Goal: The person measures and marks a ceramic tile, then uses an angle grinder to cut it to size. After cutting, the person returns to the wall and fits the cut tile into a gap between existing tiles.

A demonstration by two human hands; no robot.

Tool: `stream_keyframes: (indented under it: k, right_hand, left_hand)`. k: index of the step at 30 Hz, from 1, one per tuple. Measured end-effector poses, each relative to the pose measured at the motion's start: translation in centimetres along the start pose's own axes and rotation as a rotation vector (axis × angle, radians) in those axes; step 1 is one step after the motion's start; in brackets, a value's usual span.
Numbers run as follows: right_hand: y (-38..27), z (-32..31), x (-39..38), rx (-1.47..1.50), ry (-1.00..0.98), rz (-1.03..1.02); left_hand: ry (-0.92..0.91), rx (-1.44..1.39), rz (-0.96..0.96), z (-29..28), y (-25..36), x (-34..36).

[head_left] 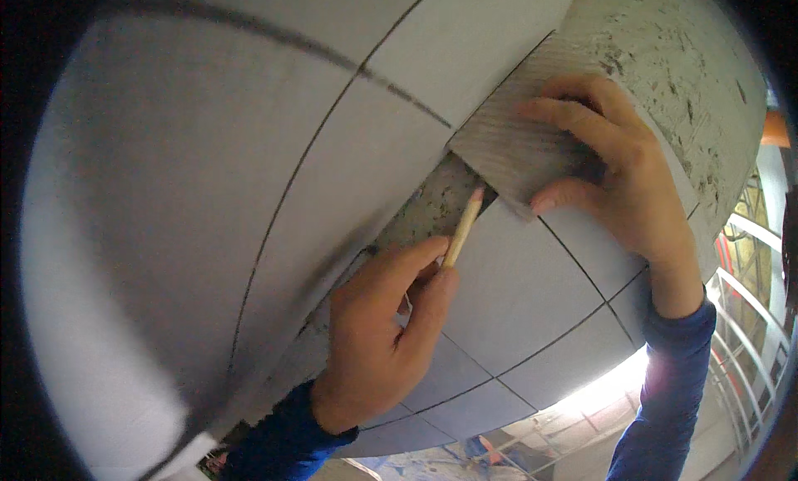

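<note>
My left hand (384, 331) pinches a short pale wooden pencil (462, 232) with a reddish tip. The pencil's tip is at the lower edge of a grey tile (499, 140), whose ribbed back faces me. With fingers bent over its face and thumb at its lower corner, my right hand (623, 161) holds this tile against the wall. Beneath the tile, a strip of rough grey bare wall (424, 203) shows between the large white tiles (332, 157) at left and the white tiles (557, 315) below. Part of the ribbed tile is hidden by my right hand.
Rough, stained bare wall (682, 57) spreads across the upper right. Dark joints run between the white tiles. White curved rails (748, 315) stand at the right rim, with an orange thing (775, 129) above them. Blurred clutter (474, 456) lies along the lower edge, beside a bright glare.
</note>
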State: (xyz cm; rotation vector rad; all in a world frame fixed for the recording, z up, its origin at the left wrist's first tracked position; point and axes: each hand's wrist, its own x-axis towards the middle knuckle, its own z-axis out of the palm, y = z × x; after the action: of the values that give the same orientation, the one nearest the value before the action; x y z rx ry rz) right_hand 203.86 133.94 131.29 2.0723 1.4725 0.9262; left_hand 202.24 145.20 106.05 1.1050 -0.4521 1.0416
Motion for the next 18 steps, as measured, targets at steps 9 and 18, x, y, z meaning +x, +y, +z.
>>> stream_keyframes:
  k: [9,18]
  right_hand:
    - [-0.5,-0.2,0.2,-0.086,-0.037,0.003]
    - [-0.4,0.0,0.5,-0.082,-0.035,0.007]
  left_hand:
    - [-0.018,0.212,0.047,-0.9,-0.8,0.9]
    - [0.042,0.206,0.081,0.1,-2.0,1.7]
